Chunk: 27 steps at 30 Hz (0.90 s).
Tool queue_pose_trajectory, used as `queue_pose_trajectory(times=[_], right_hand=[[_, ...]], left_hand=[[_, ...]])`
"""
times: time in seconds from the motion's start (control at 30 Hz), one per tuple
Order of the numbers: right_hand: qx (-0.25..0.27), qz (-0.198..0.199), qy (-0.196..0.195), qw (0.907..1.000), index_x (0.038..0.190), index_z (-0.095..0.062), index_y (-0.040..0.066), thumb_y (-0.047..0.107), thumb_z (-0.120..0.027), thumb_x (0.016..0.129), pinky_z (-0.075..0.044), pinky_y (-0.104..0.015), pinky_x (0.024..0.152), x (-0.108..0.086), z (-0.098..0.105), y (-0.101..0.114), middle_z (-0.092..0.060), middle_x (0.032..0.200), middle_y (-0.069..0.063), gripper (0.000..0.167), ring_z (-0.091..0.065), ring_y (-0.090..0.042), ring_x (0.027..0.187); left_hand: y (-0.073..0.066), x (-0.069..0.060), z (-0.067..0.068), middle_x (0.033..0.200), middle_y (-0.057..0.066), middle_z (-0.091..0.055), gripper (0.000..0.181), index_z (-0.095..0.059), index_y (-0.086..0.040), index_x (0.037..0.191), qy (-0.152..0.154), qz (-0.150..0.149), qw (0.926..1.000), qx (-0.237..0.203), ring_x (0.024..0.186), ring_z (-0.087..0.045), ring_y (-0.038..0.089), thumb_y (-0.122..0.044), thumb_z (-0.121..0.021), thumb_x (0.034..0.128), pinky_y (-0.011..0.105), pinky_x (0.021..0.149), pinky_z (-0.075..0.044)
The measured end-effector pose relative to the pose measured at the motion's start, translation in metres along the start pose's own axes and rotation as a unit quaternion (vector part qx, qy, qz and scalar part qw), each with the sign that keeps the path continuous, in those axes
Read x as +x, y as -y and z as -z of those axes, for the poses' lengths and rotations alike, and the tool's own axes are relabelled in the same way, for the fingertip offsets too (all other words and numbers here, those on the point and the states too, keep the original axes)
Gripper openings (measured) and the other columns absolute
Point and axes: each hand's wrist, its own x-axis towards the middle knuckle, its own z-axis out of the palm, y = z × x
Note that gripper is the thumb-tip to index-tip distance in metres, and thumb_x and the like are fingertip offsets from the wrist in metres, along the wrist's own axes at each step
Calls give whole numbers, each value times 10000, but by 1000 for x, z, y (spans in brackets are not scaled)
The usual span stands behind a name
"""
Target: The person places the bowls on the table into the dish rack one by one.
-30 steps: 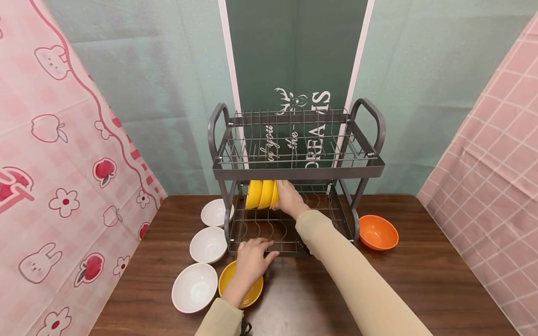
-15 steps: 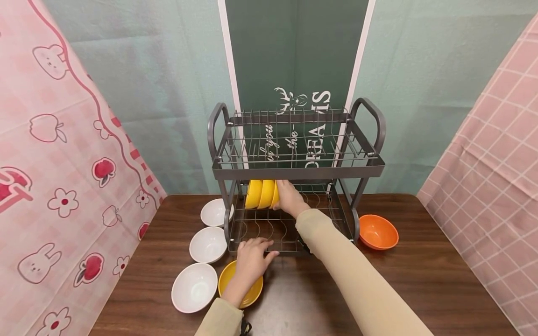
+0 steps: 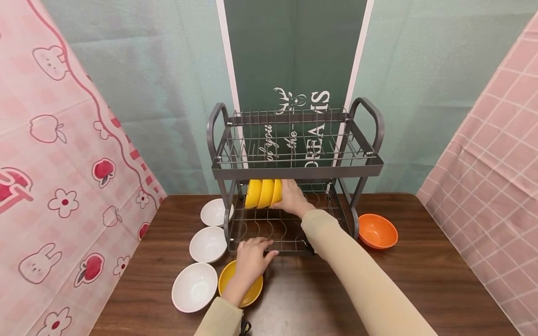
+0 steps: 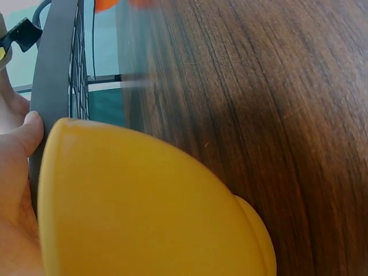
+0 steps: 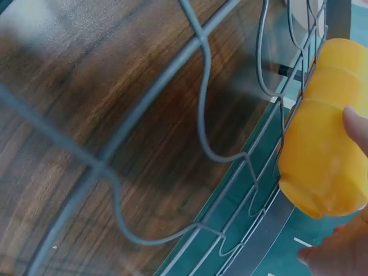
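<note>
Several yellow bowls (image 3: 263, 193) stand on edge, nested side by side, at the left of the lower tier of a dark two-tier dish rack (image 3: 298, 172). Beside the rightmost of them is my right hand (image 3: 294, 198); in the right wrist view its thumb (image 5: 355, 127) lies against the yellow bowls while the other fingers sit apart below. My left hand (image 3: 252, 259) rests on the rack's lower front rail, fingers loosely extended. Under that hand, another yellow bowl (image 3: 252, 296) stands upright on the table, partly hidden; its side fills much of the left wrist view.
Three white bowls (image 3: 194, 287) stand in a row along the rack's left side. An orange bowl (image 3: 378, 231) stands right of the rack on the brown wooden table (image 3: 428, 284). The upper tier's wire grid (image 3: 290, 144) overhangs the lower one. Curtains hang behind and at both sides.
My right hand has shifted slightly right, and more of the rightmost yellow bowl shows. The nested bowls and my left hand stay in place.
</note>
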Motion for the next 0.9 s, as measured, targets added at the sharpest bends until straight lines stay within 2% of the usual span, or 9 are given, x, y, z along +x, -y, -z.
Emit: queue_pose_trajectory(times=[0.1,0.23,0.4,0.6,0.8,0.9], right_hand=[[134,-38,22,9999,1465,-43,108,362,-800,685,-225,-479,1132,-5,5,-4,-203,1467,-184,1116,-223,-354,1356],[279,-165,132,9994,1475,17,112,368,-764,731,-179,-483,1152,-12,12,-9,-118,1519,-172,1109,-145,-347,1405],[454,-39,67,9989,1478,4,114,336,-761,743,-171,-510,1146,-21,18,-13,-112,1526,-175,1084,-145,-358,1408],[441,61,183,9988,1467,-40,70,345,-736,767,-185,-522,1137,-31,26,-9,-140,1510,-204,1025,-151,-379,1401],[543,50,231,9982,1474,-63,92,367,-716,784,-182,-529,1137,-49,33,-5,-101,1542,-149,989,-116,-341,1425],[612,181,254,9976,1482,-51,106,372,-709,790,-184,-541,1131,-59,35,-1,-73,1552,-137,991,-101,-333,1431]], left_hand=[[0,0,0,1043,-46,-677,350,-708,-226,1047,1,-27,10000,-9,977,-612,180,-465,-643,801,350,779,-380],[0,0,0,1046,-46,-677,357,-706,-224,1050,-13,-39,10000,-12,977,-614,181,-473,-634,804,351,782,-382],[0,-1,0,1053,-39,-678,362,-704,-217,1056,21,-57,10000,-36,979,-615,192,-471,-627,810,352,771,-380],[0,-1,1,1046,-43,-677,364,-704,-225,1053,22,-53,10000,24,977,-616,188,-484,-617,812,348,770,-383],[0,-1,0,1028,-39,-679,352,-710,-220,1037,-98,-136,9998,47,960,-618,193,-470,-636,800,347,762,-378],[1,-2,-1,1032,-42,-680,354,-710,-220,1038,-104,-129,9999,52,967,-618,191,-473,-631,804,345,763,-375]])
